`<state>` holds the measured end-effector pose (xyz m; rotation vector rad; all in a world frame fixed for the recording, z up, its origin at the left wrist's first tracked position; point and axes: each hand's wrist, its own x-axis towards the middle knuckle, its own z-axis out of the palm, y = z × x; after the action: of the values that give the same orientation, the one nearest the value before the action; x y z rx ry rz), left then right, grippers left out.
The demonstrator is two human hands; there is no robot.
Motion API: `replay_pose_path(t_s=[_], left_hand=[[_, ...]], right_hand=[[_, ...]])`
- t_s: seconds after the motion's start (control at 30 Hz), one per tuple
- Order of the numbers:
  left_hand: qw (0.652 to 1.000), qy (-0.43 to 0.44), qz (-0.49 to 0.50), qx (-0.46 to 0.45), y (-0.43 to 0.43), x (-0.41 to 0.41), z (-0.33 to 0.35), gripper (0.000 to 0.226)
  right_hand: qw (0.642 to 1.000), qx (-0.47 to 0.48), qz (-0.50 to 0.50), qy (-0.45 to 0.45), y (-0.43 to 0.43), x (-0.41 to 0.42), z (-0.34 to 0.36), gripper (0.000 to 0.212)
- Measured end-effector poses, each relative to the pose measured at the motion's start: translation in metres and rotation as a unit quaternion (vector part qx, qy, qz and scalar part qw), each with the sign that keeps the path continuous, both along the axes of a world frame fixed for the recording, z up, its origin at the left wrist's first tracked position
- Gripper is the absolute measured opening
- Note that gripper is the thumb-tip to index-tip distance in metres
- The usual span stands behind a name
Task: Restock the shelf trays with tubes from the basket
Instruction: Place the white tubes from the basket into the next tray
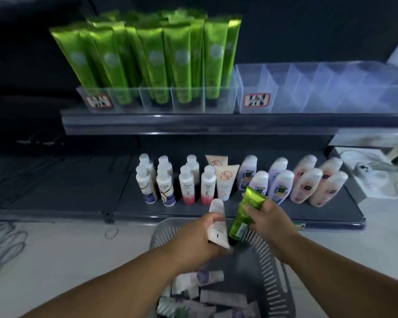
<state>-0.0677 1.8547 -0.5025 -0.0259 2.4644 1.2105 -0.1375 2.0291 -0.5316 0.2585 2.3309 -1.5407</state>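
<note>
My left hand [199, 235] grips a white tube [217, 223] above the grey slotted basket [274, 278]. Beside it, my right hand [270, 222] holds a green tube [245, 213], cap end down. Several white and lilac tubes [205, 294] lie in the basket's bottom. On the upper shelf, the left clear tray [147, 99] is packed with upright green tubes [152, 60]. The right clear tray [319, 92], with its dividers, holds nothing.
The lower shelf [285, 214] carries rows of white, lilac and pink bottles [239, 180] just beyond my hands. The upper shelf's front edge [216, 123] juts out overhead. A white box with cables [372, 171] sits at the right; loose cables [5, 239] lie on the floor at the left.
</note>
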Motion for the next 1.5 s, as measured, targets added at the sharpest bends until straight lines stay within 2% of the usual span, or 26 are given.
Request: replay_pose_path(t_s=[0.17,0.4,0.47,0.6,0.8,1.0,1.23,1.3,1.4,1.5], left_hand=[[0.993,0.095,0.062,0.039,0.006,-0.002,0.066,0.035],[0.970,0.182,0.106,0.125,0.010,-0.030,0.172,0.011],[0.965,0.213,0.103,0.116,0.010,-0.041,0.204,0.004],[0.954,0.268,0.124,0.055,0.008,-0.069,0.255,0.020],[0.937,0.306,0.162,0.032,0.011,-0.112,0.305,0.042],[0.933,0.323,0.154,0.038,0.019,-0.158,0.317,0.031],[0.950,0.274,0.128,0.081,0.020,-0.192,0.314,0.021],[0.954,0.278,0.105,0.045,0.018,-0.198,0.311,0.022],[0.945,0.306,0.044,-0.109,0.020,-0.204,0.304,0.020],[0.934,0.306,0.007,-0.183,0.024,-0.205,0.295,0.022]], right_hand=[[0.997,-0.039,0.007,0.070,0.004,-0.001,0.079,0.011],[0.982,-0.064,0.024,0.174,0.012,-0.025,0.186,0.013],[0.977,-0.068,0.022,0.202,0.014,-0.039,0.212,0.011],[0.962,-0.059,0.030,0.264,0.017,-0.064,0.260,0.013],[0.940,-0.040,0.040,0.337,0.030,-0.094,0.308,0.018],[0.942,-0.054,0.027,0.329,0.035,-0.118,0.310,0.010],[0.944,-0.056,0.006,0.324,0.043,-0.139,0.299,0.009],[0.943,-0.054,-0.002,0.327,0.044,-0.145,0.299,0.009],[0.940,-0.058,-0.013,0.336,0.045,-0.155,0.303,0.010],[0.934,-0.058,-0.020,0.351,0.044,-0.162,0.308,0.011]])
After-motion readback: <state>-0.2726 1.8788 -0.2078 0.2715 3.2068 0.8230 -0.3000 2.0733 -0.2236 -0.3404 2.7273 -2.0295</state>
